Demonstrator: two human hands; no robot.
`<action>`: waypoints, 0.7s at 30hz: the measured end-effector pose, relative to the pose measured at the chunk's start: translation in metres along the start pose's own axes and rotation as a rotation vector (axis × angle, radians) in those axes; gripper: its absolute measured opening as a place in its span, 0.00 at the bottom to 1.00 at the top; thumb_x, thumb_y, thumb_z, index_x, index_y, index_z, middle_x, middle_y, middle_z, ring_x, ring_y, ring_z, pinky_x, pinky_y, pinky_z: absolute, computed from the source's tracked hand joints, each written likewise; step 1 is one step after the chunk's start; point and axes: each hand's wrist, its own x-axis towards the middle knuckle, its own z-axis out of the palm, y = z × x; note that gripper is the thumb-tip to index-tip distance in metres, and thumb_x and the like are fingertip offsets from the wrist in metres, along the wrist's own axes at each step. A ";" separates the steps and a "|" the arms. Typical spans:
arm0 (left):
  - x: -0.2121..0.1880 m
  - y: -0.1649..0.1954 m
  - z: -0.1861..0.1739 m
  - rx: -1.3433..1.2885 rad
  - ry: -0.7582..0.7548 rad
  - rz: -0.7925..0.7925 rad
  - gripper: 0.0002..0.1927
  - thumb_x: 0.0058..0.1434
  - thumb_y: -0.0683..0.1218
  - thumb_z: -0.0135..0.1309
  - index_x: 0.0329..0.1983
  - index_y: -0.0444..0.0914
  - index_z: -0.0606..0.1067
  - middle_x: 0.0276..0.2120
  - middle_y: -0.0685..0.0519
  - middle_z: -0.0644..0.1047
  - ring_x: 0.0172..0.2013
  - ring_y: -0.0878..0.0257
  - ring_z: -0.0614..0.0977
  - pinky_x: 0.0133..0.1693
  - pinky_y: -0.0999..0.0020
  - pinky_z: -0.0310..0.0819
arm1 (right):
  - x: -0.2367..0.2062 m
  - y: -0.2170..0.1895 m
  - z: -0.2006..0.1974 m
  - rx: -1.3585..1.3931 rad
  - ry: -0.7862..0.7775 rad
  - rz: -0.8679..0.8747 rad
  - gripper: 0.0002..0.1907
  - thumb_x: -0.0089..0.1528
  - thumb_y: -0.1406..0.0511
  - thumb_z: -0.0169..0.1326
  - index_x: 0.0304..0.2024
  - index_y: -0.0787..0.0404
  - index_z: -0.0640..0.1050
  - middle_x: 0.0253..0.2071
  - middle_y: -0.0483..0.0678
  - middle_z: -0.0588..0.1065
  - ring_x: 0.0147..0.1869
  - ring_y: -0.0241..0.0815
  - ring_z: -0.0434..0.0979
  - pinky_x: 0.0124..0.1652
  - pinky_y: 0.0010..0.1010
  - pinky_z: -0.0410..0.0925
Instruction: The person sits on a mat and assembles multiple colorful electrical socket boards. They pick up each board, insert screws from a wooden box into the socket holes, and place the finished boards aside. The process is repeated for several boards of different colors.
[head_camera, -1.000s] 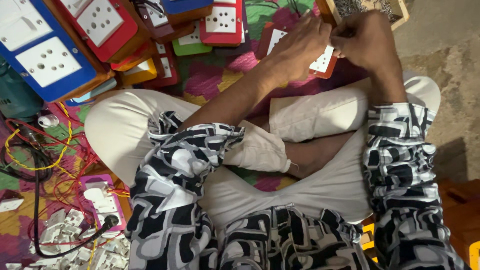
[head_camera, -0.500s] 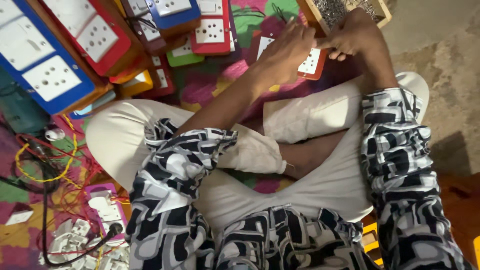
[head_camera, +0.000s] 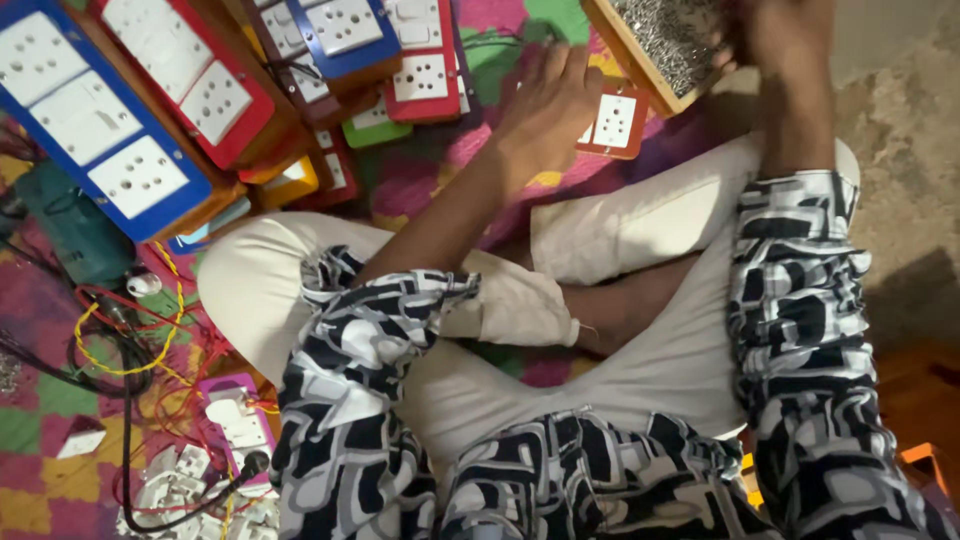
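Observation:
I sit cross-legged on a colourful mat (head_camera: 415, 185). My left hand (head_camera: 545, 100) lies flat over the left part of a small red socket board (head_camera: 615, 122) with a white socket face and holds it down beyond my knee. My right hand (head_camera: 775, 35) reaches up to a wooden tray (head_camera: 622, 45) filled with small metal screws (head_camera: 665, 35). That hand is blurred and partly cut off by the top edge, so its fingers are hidden.
Several boards with white sockets lie at the upper left: a large blue one (head_camera: 90, 120), red ones (head_camera: 185, 75), another blue one (head_camera: 340, 30) and a small green one (head_camera: 375, 125). Tangled wires (head_camera: 120, 340) and loose white socket parts (head_camera: 190, 490) lie at the lower left.
My right hand has left the red socket board and moved up to the screw tray. My left hand stays on the board. The view has shifted closer.

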 end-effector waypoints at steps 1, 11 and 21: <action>-0.001 -0.004 0.001 0.010 -0.018 -0.020 0.33 0.43 0.38 0.65 0.53 0.27 0.68 0.58 0.35 0.68 0.63 0.39 0.67 0.68 0.41 0.53 | 0.003 0.001 -0.003 0.061 0.062 -0.087 0.08 0.74 0.67 0.57 0.41 0.66 0.78 0.31 0.46 0.77 0.27 0.35 0.77 0.27 0.27 0.70; -0.005 -0.118 0.011 -0.331 -0.174 -0.181 0.27 0.56 0.39 0.58 0.60 0.35 0.71 0.53 0.39 0.78 0.55 0.42 0.80 0.54 0.48 0.75 | 0.008 0.019 -0.001 -0.097 -0.030 -0.278 0.03 0.73 0.72 0.56 0.44 0.69 0.79 0.37 0.48 0.79 0.35 0.37 0.79 0.35 0.30 0.71; 0.012 -0.017 0.013 -0.087 -0.271 -0.061 0.35 0.36 0.49 0.70 0.52 0.47 0.78 0.46 0.46 0.77 0.50 0.47 0.78 0.46 0.48 0.75 | 0.026 0.035 -0.022 -0.386 -0.084 -0.262 0.13 0.75 0.63 0.50 0.44 0.68 0.78 0.36 0.48 0.77 0.36 0.38 0.77 0.36 0.29 0.69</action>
